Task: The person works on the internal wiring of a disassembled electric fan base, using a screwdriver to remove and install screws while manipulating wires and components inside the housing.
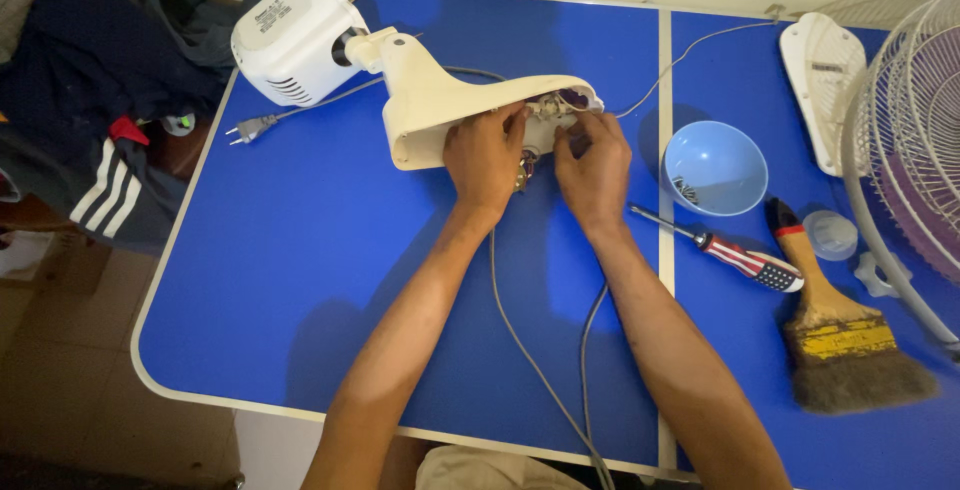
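A white fan body lies on its side on the blue table (300,280): the motor housing (295,35) at the far left, the cream stand base (450,100) with its open underside toward me. My left hand (485,155) grips the base's near edge, fingers reaching into the cavity. My right hand (592,165) pinches small wiring parts (552,110) inside the opening. Grey cords (540,370) trail from the base toward me between my forearms.
A power plug (250,130) lies left of the base. Right of my hands sit a light-blue bowl (715,167), a striped-handle screwdriver (725,250), a paintbrush (835,335), a small clear cap (830,234), a white panel (822,85) and a wire fan grille (915,140). Clothes (100,80) pile at left.
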